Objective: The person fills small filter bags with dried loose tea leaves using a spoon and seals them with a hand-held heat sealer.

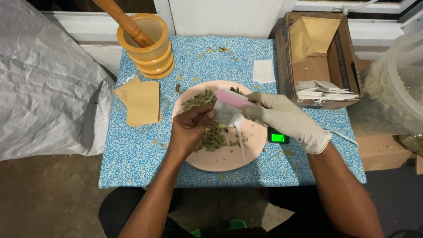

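My bare left hand (190, 128) pinches a small white mesh pouch (225, 113) by its edge over a pink plate (246, 154). My right hand (286, 120), in a white glove, holds a pink scoop (233, 98) at the pouch's top and also touches the pouch. A white drawstring (241, 143) hangs down from the pouch. Dried green leaves (211, 136) lie heaped on the plate under both hands. The plate rests on a small scale with a lit green display (278, 137).
A blue speckled table (132, 154) bears brown paper envelopes (140, 102), an orange mortar with wooden pestle (145, 42) and a white paper square (264, 71). A cardboard box (343, 53) of white pouches sits right, beside a plastic tub (396, 88). Grey sacking (44, 83) lies left.
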